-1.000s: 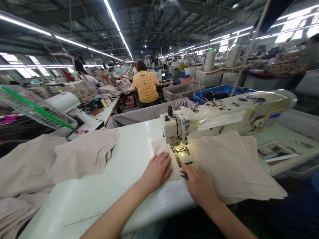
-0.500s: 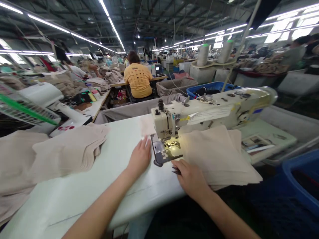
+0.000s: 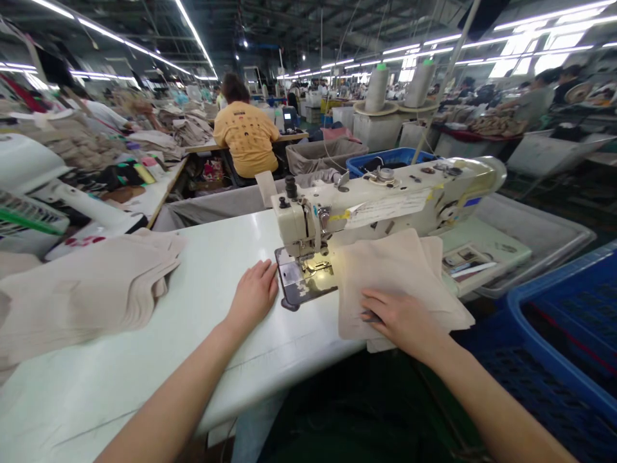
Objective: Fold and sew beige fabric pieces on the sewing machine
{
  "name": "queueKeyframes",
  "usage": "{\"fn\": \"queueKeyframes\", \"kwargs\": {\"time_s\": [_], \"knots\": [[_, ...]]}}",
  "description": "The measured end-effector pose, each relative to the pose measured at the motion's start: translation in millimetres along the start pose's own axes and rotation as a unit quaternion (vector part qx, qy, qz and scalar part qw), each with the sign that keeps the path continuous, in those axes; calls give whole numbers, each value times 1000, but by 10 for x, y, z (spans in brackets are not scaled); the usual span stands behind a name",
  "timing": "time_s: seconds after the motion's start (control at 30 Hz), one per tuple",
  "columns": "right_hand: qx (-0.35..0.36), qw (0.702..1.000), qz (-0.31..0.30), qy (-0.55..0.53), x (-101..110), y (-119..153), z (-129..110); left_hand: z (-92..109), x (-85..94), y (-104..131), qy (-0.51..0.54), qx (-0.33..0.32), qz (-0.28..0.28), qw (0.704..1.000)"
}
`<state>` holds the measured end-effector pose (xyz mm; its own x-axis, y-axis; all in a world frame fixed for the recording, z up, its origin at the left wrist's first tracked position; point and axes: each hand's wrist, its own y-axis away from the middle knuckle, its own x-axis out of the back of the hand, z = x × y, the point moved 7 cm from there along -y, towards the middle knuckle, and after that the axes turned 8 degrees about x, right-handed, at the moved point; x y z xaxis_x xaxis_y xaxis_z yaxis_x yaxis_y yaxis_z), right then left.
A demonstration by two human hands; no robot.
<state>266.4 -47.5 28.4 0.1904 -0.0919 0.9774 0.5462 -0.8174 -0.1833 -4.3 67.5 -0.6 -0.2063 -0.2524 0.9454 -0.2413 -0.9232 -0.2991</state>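
My left hand [image 3: 254, 290] lies flat on the pale table just left of the sewing machine's needle plate [image 3: 311, 294], fingers stretched out and nothing in them. On the right, my right hand [image 3: 402, 318] rests on a stack of beige fabric pieces [image 3: 385, 263]. Its curled fingers hold a small dark tool, seemingly thread snips [image 3: 370, 316], mostly hidden by the hand. The sewing machine [image 3: 308, 222] stands between and beyond my hands, its lamp lighting the plate. Behind the machine head, a small beige fabric piece [image 3: 266, 188] appears tilted up at the table's back edge.
Another stack of beige pieces [image 3: 106, 276] lies on the table's left. A white fan-like device [image 3: 29, 167] is beyond it. A blue basket [image 3: 569, 321] stands at right, and a grey cloth bin [image 3: 207, 212] behind the table. A person in a yellow shirt [image 3: 248, 138] sits ahead.
My right hand has moved right from the table's front onto the fabric stack. The small fabric piece has gone backward to the far edge. The view has shifted somewhat.
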Motion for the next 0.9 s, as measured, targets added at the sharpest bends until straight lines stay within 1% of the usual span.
{"fn": "queueKeyframes", "kwargs": {"time_s": [0.1, 0.17, 0.23, 0.3, 0.37, 0.43, 0.47, 0.5, 0.57, 0.6, 0.63, 0.67, 0.73, 0.8, 0.9], "knots": [[-7, 1000, -15, -1, -17, -9, 17, -4, 27, -12, 2, 0, -4, 1000], [-15, 1000, -16, -11, -5, -14, 58, 15, 81, 1, 0, -1, -2, 1000], [-27, 999, -4, -21, 31, -18, 87, 115, 152, 49, 0, -28, -3, 1000], [-38, 999, 21, -20, 87, -27, 55, 327, 245, 139, 23, -92, -2, 996], [-25, 998, 51, -17, 139, -54, -94, 605, 380, 259, 87, -173, 17, 981], [40, 996, 66, -34, 152, -106, -383, 882, 464, 368, 156, -249, -4, 956], [81, 994, 65, -46, 141, -133, -547, 993, 481, 406, 182, -274, -29, 944], [114, 990, 59, -60, 121, -156, -692, 1095, 480, 449, 204, -305, -68, 928], [145, 984, 66, -85, 102, -190, -871, 1205, 456, 536, 229, -349, -152, 896], [147, 981, 69, -102, 90, -201, -901, 1199, 447, 577, 232, -357, -184, 886], [141, 980, 71, -121, 80, -205, -891, 1148, 447, 609, 232, -352, -201, 884], [131, 979, 73, -140, 71, -201, -853, 1056, 457, 632, 229, -333, -204, 892], [114, 976, 72, -173, 53, -172, -742, 783, 508, 679, 219, -274, -182, 918], [122, 969, 63, -205, 38, -127, -674, 478, 566, 762, 208, -219, -167, 938], [141, 962, 4, -236, -51, -82, -695, 94, 655, 890, 179, -155, -151, 960]]}}
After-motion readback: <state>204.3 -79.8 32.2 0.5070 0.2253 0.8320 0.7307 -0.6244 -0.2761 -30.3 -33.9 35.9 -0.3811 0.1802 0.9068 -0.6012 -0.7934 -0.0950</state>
